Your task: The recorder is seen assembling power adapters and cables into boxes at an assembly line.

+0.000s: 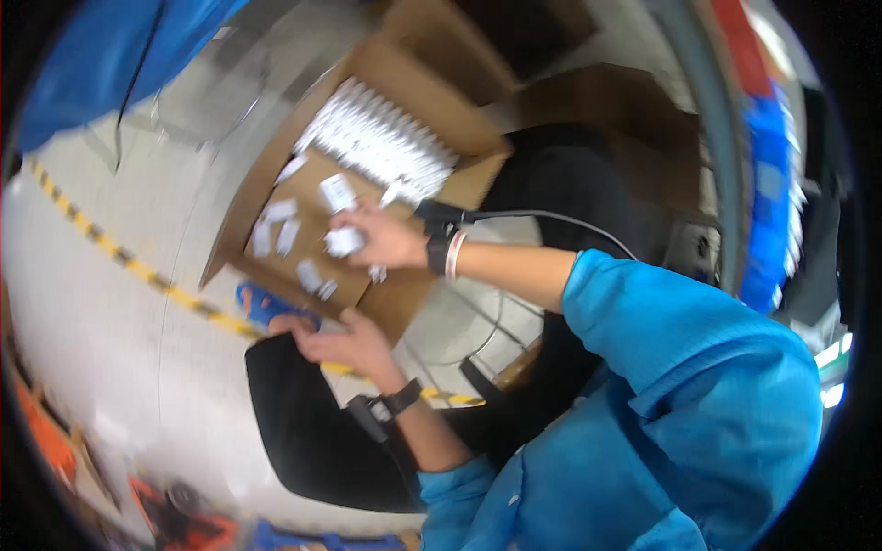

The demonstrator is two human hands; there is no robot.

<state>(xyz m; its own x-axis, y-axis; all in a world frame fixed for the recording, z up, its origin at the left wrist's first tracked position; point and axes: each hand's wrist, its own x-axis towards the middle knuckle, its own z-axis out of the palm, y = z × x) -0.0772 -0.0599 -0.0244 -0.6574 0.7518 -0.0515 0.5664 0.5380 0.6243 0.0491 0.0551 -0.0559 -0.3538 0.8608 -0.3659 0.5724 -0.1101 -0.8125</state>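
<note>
Small white packets gripped over an open cardboard box

One packet is clasped by the right hand above loose packets on the box bottom; a packed white row fills the far end. The left hand is curled, its grip indiscernible, beside a blue object.

Right hand extended forward, fingers curled shut around small white item. Right forearm bare, blue sleeve pushed up near elbow, dark strap and pale band worn at wrist. Left hand held lower, fingers loosely bent, black strap worn at wrist.
</note>
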